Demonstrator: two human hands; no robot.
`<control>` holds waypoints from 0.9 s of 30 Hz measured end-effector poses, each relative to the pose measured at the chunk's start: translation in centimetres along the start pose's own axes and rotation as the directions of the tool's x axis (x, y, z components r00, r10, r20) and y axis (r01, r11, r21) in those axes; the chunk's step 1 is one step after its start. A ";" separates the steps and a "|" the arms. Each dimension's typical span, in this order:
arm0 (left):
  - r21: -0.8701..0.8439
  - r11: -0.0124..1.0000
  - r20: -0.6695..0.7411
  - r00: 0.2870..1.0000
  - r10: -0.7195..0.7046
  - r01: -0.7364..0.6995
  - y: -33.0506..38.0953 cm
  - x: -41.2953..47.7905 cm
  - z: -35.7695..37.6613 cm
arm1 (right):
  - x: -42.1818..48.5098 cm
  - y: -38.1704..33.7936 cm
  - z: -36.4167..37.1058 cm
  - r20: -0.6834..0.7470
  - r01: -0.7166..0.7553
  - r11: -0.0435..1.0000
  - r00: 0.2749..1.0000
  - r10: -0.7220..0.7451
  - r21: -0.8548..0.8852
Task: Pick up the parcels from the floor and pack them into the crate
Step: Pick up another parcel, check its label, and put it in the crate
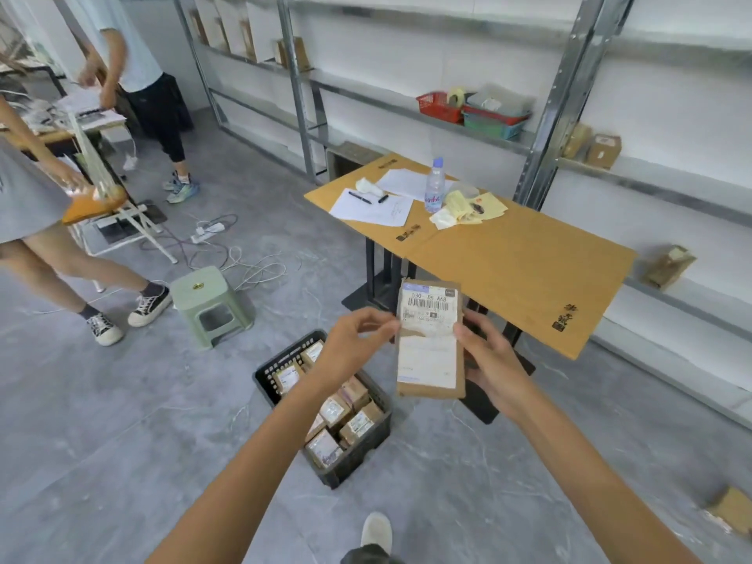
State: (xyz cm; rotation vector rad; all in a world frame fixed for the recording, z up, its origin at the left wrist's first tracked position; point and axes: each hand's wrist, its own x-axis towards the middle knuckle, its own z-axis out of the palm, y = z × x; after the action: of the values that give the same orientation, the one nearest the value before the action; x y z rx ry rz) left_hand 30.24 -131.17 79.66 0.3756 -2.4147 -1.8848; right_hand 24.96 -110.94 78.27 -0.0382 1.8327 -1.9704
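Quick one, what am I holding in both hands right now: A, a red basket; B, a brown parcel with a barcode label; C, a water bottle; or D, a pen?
B: the left hand and right hand hold the brown parcel by its side edges, label facing up.

The left hand (358,344) and right hand (493,362) hold a labelled parcel (429,339) upright near the black crate (353,462).

Brown cardboard parcel (430,339) with white label and black barcode stripes. Black crate (360,457) with grid-perforated walls. Pale green stool (209,303). Ochre table (508,258) top on black legs. Clear bottle (434,187), red label. Red basket (439,105) beside a teal basket (492,130). Grey floor (122,400), mottled with paler streaks.
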 end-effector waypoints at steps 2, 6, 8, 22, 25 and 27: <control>-0.017 0.999 -0.011 0.999 -0.039 0.039 0.1 2.8 -2.0 | 2.4 -0.7 1.1 0.001 -0.015 1.000 1.000 0.015 -0.013; -0.014 0.992 0.089 0.988 -0.123 0.125 0.9 7.8 -5.7 | 7.4 -2.2 4.0 0.051 -0.061 0.997 0.997 0.063 -0.039; -0.005 0.992 0.155 0.980 -0.121 0.123 0.8 10.0 -7.9 | 9.9 -2.7 6.1 0.080 -0.070 0.996 0.994 0.075 -0.061; -0.182 0.945 0.184 0.953 -0.241 0.274 -5.1 25.9 -23.2 | 23.7 -0.5 21.2 -0.030 -0.136 0.987 0.990 0.134 -0.087; -0.197 0.934 0.191 0.946 -0.262 0.298 -6.8 30.0 -26.7 | 26.2 0.8 24.8 -0.081 -0.204 0.978 0.976 0.200 -0.050; -0.189 0.924 0.202 0.935 -0.293 0.331 -8.4 32.3 -28.7 | 27.8 2.2 27.0 -0.135 -0.243 0.970 0.960 0.244 0.023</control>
State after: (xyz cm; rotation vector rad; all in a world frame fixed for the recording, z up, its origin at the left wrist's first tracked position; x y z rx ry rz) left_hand 5.77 -167.51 75.41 0.6438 -2.3212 -2.3846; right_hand 9.09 -145.79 71.72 0.3182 1.8173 -1.8440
